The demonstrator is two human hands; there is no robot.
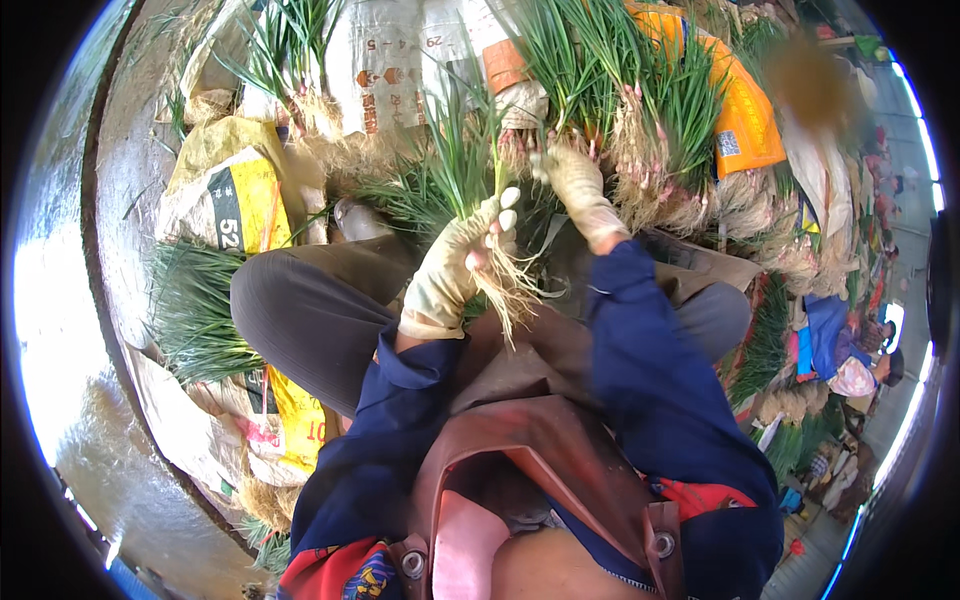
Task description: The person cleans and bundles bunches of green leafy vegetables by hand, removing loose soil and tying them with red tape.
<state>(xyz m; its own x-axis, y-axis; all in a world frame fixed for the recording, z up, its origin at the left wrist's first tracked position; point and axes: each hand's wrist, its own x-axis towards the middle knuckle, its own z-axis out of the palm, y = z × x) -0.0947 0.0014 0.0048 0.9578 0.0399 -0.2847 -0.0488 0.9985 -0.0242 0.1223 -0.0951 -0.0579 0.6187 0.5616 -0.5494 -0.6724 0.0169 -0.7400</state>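
My left hand [448,270], in a pale rubber glove, is closed around a small bunch of scallions [459,161]. Their green leaves point away from me. White and pinkish bulbs stick out beside the thumb, and stringy roots [504,289] hang down toward my lap. My gloved right hand [574,184] is slightly blurred at the far side, its fingertips beside the roots of bundled scallions [514,146]. Whether it pinches anything is hard to make out. More loose scallion leaves [405,187] lie under and behind my left hand.
Rooted scallion bundles [645,142] lie along the far side on woven sacks [390,67] and an orange sack [746,112]. Leaves [199,315] and yellow-and-white sacks [255,195] are at my left. My knees [300,307] flank the work. Other people [862,367] sit far right.
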